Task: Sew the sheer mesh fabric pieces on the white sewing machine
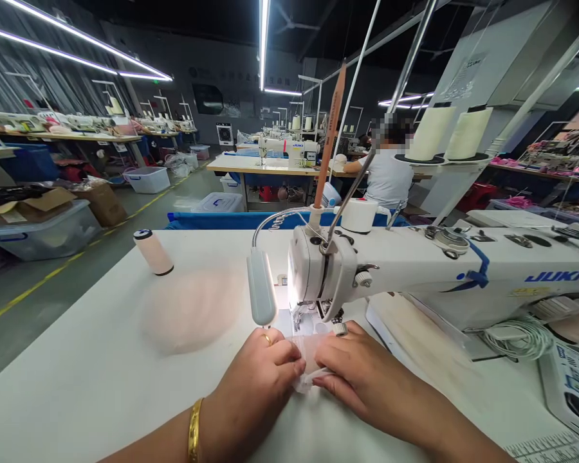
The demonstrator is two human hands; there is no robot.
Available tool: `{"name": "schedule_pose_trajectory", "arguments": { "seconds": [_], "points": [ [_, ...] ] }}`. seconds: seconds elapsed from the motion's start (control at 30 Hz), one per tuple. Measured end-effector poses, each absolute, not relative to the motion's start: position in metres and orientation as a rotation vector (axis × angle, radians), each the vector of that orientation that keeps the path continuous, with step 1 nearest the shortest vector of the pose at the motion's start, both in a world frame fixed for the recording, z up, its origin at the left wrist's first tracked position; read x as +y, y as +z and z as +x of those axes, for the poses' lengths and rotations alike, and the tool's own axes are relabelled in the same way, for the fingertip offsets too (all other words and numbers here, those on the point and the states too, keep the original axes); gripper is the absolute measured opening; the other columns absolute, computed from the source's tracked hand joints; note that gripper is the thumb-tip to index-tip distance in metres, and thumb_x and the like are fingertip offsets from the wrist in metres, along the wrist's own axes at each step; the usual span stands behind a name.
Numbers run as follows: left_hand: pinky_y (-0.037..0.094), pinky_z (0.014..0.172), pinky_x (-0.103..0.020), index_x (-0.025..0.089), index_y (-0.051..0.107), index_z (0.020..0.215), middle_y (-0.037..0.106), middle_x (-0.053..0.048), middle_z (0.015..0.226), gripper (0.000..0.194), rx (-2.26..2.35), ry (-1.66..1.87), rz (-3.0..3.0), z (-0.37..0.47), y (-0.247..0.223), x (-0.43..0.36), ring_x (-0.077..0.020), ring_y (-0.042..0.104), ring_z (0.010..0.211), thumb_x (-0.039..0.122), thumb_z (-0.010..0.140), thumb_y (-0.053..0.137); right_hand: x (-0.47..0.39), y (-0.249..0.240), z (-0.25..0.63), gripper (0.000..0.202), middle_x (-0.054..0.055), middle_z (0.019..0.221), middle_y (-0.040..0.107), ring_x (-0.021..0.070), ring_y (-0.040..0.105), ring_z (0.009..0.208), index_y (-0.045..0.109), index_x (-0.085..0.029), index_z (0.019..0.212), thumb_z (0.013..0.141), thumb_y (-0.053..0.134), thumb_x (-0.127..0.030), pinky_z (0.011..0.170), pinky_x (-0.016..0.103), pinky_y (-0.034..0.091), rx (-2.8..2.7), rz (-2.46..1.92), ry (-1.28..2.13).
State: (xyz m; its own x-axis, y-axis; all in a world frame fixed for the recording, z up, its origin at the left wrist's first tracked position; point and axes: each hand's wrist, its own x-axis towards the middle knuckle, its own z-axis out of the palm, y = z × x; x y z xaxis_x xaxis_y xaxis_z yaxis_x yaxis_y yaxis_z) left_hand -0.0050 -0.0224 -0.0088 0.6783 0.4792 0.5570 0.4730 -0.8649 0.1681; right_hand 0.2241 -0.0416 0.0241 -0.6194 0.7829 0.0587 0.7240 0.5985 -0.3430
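Sheer fabric (pixel 311 350) is pinched by left hand (pixel 264 365) and right hand (pixel 359 366), at six o'clock from presser foot (pixel 298 323). Flatness should be kept.

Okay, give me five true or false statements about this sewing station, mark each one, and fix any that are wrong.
1. The left hand and right hand both hold sheer pale cloth. True.
2. The gold bracelet is on the right wrist. False: it is on the left wrist.
3. A pale pink thread spool stands on the white tabletop. True.
4. The brown pencil lies flat beside the cloth. False: it stands point up on top of the sewing machine.
5. Two cream thread cones stand side by side above the machine. True.
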Motion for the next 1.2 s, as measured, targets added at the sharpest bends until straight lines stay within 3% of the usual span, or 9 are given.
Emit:
{"name": "schedule_pose_trajectory", "arguments": {
  "seconds": [0.27,0.33,0.47,0.57,0.63,0.8,0.93,1.03,1.2],
  "points": [
    [0.041,0.065,-0.033,0.021,0.073,0.093,0.069,-0.004,0.081,0.032,0.889,1.039,2.89,-0.003,-0.013,-0.01,-0.0189,0.055,0.069,0.007,0.098,0.045,-0.038,0.021,0.223,0.021,0.003,0.085,0.067,0.0232,0.056,0.084,0.057,-0.02,0.082,0.1,0.067,-0.022,0.079,0.035,0.044,-2.571,-1.363,0.305],
    [0.041,0.064,-0.033,0.02,0.075,0.091,0.068,-0.005,0.08,0.032,0.927,0.978,2.889,-0.004,-0.013,-0.007,-0.019,0.055,0.068,0.011,0.1,0.045,-0.038,0.021,0.223,0.019,0.004,0.09,0.069,0.0254,0.057,0.087,0.062,-0.02,0.088,0.099,0.072,-0.032,0.079,0.036,0.045,-2.555,-1.394,0.349],
    [0.043,0.064,-0.032,0.021,0.075,0.083,0.067,-0.005,0.081,0.034,0.948,0.851,2.767,-0.005,-0.011,0.0,-0.0198,0.056,0.071,0.013,0.097,0.045,-0.037,0.014,0.219,0.046,0.006,0.097,0.069,0.0306,0.058,0.093,0.067,-0.022,0.108,0.083,0.087,-0.055,0.08,0.04,0.047,-2.523,-1.379,0.396],
    [0.05,0.075,-0.031,0.023,0.078,0.089,0.073,-0.003,0.091,0.033,0.914,0.773,2.493,-0.007,-0.005,0.006,-0.0198,0.064,0.086,0.014,0.099,0.047,-0.032,0.005,0.214,0.008,0.005,0.1,0.069,0.0272,0.059,0.091,0.065,-0.023,0.108,0.101,0.065,-0.027,0.084,0.04,0.046,-2.478,-1.267,0.321],
    [0.053,0.081,-0.03,0.023,0.077,0.086,0.075,-0.001,0.093,0.031,0.953,0.699,2.317,-0.008,0.0,0.011,-0.0195,0.066,0.093,0.019,0.101,0.05,-0.028,0.0,0.21,0.021,0.004,0.094,0.069,0.024,0.058,0.086,0.063,-0.022,0.099,0.104,0.046,-0.012,0.082,0.037,0.045,-2.378,-1.25,0.294],
    [0.052,0.082,-0.029,0.021,0.074,0.081,0.074,0.0,0.087,0.032,0.967,0.639,2.267,-0.011,0.004,0.013,-0.0184,0.068,0.089,0.02,0.103,0.05,-0.027,0.0,0.21,0.022,0.002,0.087,0.067,0.0218,0.057,0.084,0.059,-0.023,0.092,0.105,0.043,-0.015,0.078,0.033,0.044,-2.249,-1.209,0.371],
    [0.047,0.078,-0.033,0.022,0.074,0.086,0.074,-0.002,0.089,0.029,0.852,0.747,2.57,-0.015,-0.002,-0.001,-0.0197,0.065,0.084,0.01,0.097,0.05,-0.032,0.004,0.216,0.022,0.0,0.079,0.06,0.0203,0.054,0.076,0.052,-0.022,0.08,0.09,0.046,-0.004,0.073,0.033,0.04,-2.469,-1.103,0.345],
    [0.042,0.077,-0.036,0.024,0.075,0.093,0.074,-0.001,0.089,0.032,0.799,0.823,2.747,-0.018,-0.005,-0.015,-0.0204,0.061,0.079,0.004,0.094,0.051,-0.037,0.009,0.218,0.024,0.001,0.087,0.065,0.0205,0.058,0.083,0.056,-0.022,0.085,0.082,0.048,0.001,0.078,0.035,0.04,-2.614,-1.069,0.317],
    [0.041,0.079,-0.039,0.025,0.074,0.099,0.075,-0.001,0.089,0.034,0.797,0.826,2.779,-0.018,-0.003,-0.021,-0.0205,0.061,0.079,0.002,0.094,0.05,-0.041,0.014,0.217,0.026,0.001,0.092,0.068,0.0211,0.06,0.085,0.058,-0.022,0.091,0.085,0.048,0.001,0.08,0.037,0.04,-2.657,-1.146,0.262]
  ]
}}
